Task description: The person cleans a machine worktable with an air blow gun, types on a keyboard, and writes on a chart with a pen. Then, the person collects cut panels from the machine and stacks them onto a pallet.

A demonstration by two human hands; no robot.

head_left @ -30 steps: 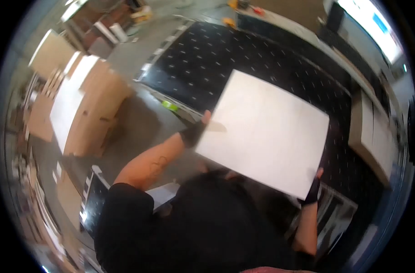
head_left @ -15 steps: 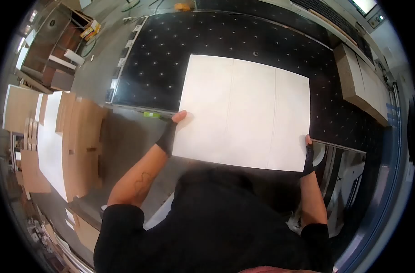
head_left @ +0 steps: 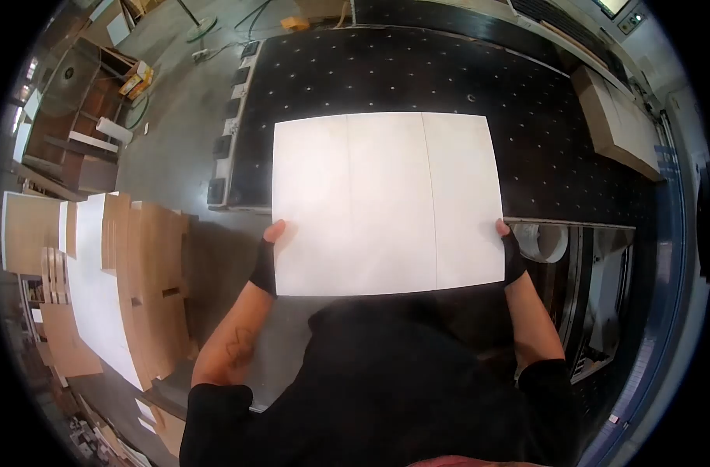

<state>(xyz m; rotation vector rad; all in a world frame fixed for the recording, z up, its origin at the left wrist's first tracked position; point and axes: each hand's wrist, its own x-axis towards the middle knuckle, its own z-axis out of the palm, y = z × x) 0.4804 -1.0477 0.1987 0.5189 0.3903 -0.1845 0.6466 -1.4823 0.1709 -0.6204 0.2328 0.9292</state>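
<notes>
Stretched between my two hands is a set of white panels (head_left: 386, 206), lying side by side with two thin seams running across from front to back. My left hand (head_left: 271, 253) grips the left edge near the front corner, thumb on the top face. On the opposite edge, my right hand (head_left: 510, 253) holds on the same way. Both hands wear dark fingerless gloves, and the fingers under the panels are hidden. The panels are held in front of my body, overlapping the near edge of a black table (head_left: 316, 78) dotted with small pale points.
To the left stands a stack of brown and white boards (head_left: 156, 288). More panels (head_left: 611, 117) lie at the table's far right. A blue rail (head_left: 650, 327) runs along the right side. A white round tube (head_left: 543, 243) shows below the table edge.
The panels have shifted left and nearer to my body in view, and their tilt has levelled out. Both hands keep their hold. The view has turned slightly.
</notes>
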